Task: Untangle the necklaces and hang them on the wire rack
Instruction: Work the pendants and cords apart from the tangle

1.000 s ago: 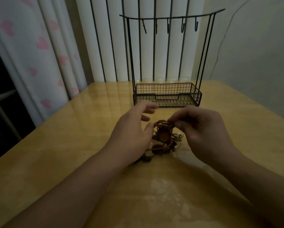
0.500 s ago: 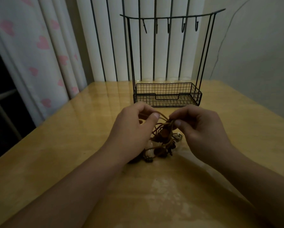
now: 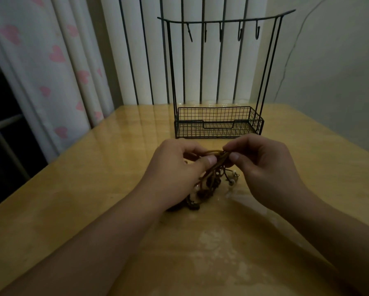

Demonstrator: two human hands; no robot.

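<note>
The task is at its beginning: the wire rack [image 3: 218, 122] stands at upper centre of the frame with all its hooks [image 3: 240, 34] bare, and the necklaces [image 3: 209, 180] are one knotted clump, so the untangling and every hanging are left. The clump lies at mid-frame on the tabletop [image 3: 93, 178], its upper cords lifted. The left hand [image 3: 179, 167] pinches those cords between thumb and fingers; the right hand [image 3: 262, 165] pinches them just beside it. The cords are brown and thin, strung with dark and pale beads, looped tightly over one another.
</note>
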